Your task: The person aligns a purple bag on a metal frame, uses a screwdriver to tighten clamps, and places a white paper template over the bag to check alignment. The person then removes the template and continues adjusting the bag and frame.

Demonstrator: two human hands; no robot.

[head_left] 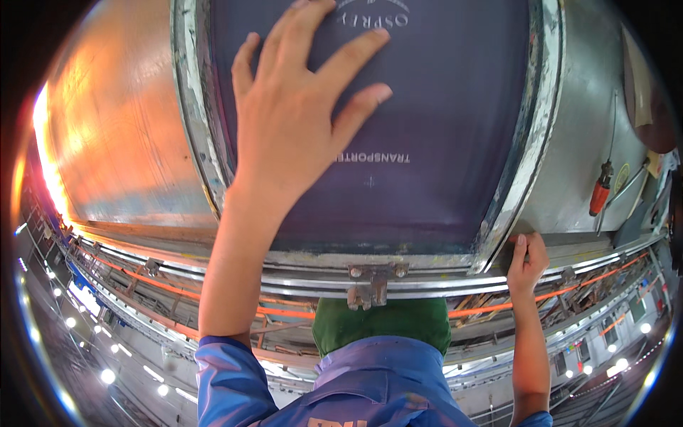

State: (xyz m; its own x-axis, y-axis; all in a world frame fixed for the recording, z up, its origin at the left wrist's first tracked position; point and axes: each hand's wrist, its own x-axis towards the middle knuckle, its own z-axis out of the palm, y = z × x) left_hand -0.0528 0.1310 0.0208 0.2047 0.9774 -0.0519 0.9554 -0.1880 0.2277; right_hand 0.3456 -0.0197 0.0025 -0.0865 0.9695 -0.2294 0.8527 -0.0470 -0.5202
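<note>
A screen-printing frame (544, 128) with pale, paint-smeared metal sides lies in front of me. Across it stretches a dark purple-blue mesh (441, 164) bearing light lettering and a small cross mark. My left hand (292, 107) rests over the left part of this mesh, fingers spread, hiding some of the lettering. Whether the palm presses on it cannot be told. Just outside the frame's near right corner is my right hand (528, 262), its fingers curled in at the table edge. Anything inside those fingers is hidden. A metal clamp bracket (370, 281) sits at the middle of the near side.
The metal tabletop (128, 142) extends on both sides, with bright orange glare at left. On the right lie a screwdriver (601, 188) with a red-and-black handle and other tools. Metal rails (455, 288) and an orange strip (484, 309) run along the near edge.
</note>
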